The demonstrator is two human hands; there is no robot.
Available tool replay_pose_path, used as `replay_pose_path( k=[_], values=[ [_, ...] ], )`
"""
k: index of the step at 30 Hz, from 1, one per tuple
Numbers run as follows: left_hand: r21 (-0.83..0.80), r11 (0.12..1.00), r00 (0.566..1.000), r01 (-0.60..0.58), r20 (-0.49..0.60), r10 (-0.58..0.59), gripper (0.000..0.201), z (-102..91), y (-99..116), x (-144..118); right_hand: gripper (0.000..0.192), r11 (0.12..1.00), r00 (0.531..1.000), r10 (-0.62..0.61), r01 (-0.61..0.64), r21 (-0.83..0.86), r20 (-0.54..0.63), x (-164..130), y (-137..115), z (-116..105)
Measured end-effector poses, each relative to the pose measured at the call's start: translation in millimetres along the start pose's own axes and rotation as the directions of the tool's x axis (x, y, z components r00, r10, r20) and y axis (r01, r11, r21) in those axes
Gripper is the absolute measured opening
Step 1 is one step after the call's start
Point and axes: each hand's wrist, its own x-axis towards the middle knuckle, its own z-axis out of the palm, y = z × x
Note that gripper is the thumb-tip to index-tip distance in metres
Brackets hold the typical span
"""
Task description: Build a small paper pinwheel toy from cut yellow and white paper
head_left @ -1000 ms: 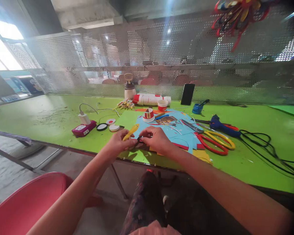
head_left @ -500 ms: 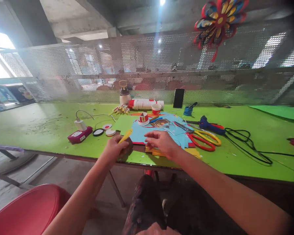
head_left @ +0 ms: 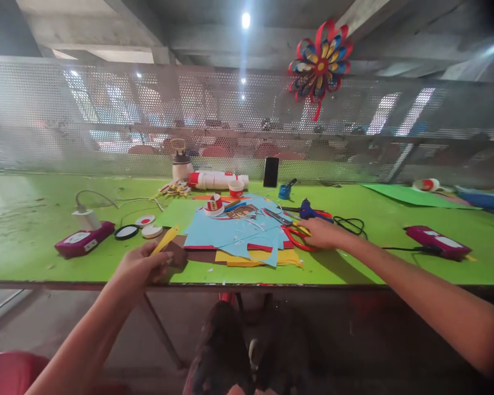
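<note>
In my left hand [head_left: 142, 263], near the table's front edge, a narrow yellow paper piece [head_left: 167, 240] is pinched and its tip points up and away. Brown paper [head_left: 179, 258] shows just beside those fingers. My right hand [head_left: 323, 233] has its fingers on the handles of scissors [head_left: 298, 241] with red and yellow loops; the fingertips are partly hidden. The scissor blades lie over light blue paper sheets [head_left: 214, 230], one with a rounded cut-out. Yellow paper [head_left: 255, 260] sticks out below the blue.
A blue glue gun [head_left: 308, 210] lies behind my right hand, its cord running right. Paper cups [head_left: 236, 189], a white bottle [head_left: 220, 180], a phone [head_left: 270, 171] and a blue pot [head_left: 285, 192] stand behind the sheets. Magenta power boxes [head_left: 84, 241] sit left and right.
My right hand has moved right from above the papers to the scissors and taken hold of their handles. My left hand still holds the yellow paper piece. The view has turned right.
</note>
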Motion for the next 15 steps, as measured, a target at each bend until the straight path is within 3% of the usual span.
replay_pose_path(
  k=[6, 11, 15],
  values=[
    [0.079, 0.996, 0.999, 0.041, -0.002, -0.041, 0.031, -1.6, 8, -2, 0.081, 0.998, 0.987, 0.011, -0.001, -0.061, 0.157, 26, 0, 3],
    [0.035, 0.999, 0.999, 0.034, -0.02, -0.033, 0.019, -4.8, 9, -2, 0.029, 0.996, 0.984, 0.078, -0.07, -0.051, 0.158, 38, 2, 3],
    [-0.039, 0.999, 1.0, 0.003, -0.013, -0.004, 0.019, -5.2, 7, -1, 0.021, 0.99, 0.994, 0.109, -0.111, 0.083, 0.024, 31, 3, -12]
  ],
)
